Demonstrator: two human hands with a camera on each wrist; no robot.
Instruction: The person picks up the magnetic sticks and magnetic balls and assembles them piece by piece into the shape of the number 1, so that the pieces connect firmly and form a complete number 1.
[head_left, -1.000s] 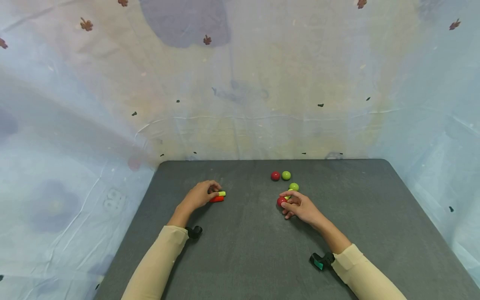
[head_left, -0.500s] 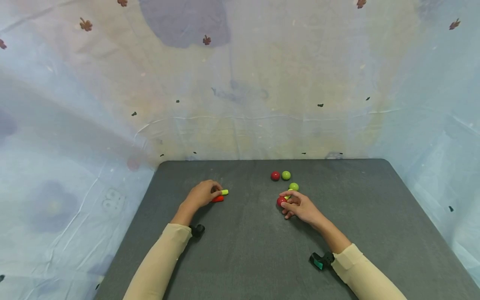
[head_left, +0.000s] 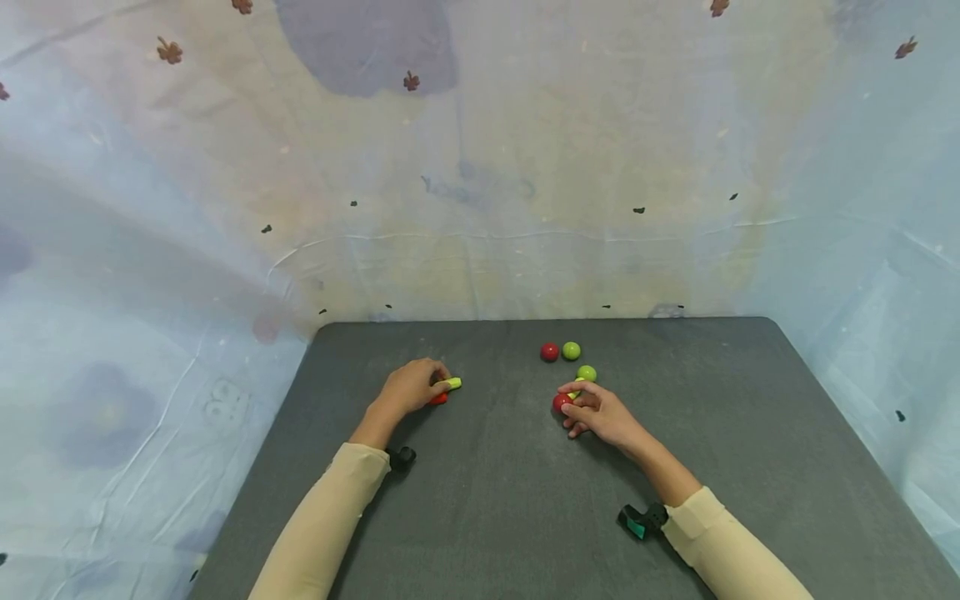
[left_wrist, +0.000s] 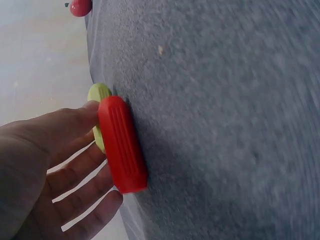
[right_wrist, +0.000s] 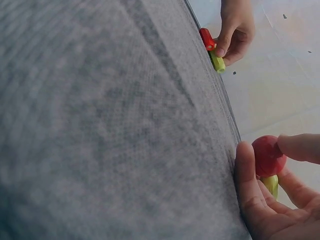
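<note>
My left hand [head_left: 411, 387] pinches a short yellow-green ribbed stick [head_left: 453, 383] between thumb and fingers, low over the dark grey table. Beside it lies a red ribbed stick [left_wrist: 123, 145] with bevelled ends; in the left wrist view it covers part of the yellow-green one. My right hand [head_left: 606, 417] holds a small glossy red ball [right_wrist: 267, 157] between thumb and fingertips, close to the tabletop. Another yellow-green piece [right_wrist: 270, 187] shows just behind that ball, partly hidden by it and the fingers. A green ball [head_left: 587, 373] sits just beyond the right fingertips.
Farther back on the grey table [head_left: 480, 500] a second red ball [head_left: 550, 352] and a second green ball [head_left: 572, 351] stand side by side. A patterned cloth [head_left: 480, 167] hangs behind the table's far edge. Each wrist wears a black camera mount [head_left: 643, 521].
My left hand has slid a little to the right, carrying the yellow-green stick out past the end of the red one. My right hand and the balls stay in place.
</note>
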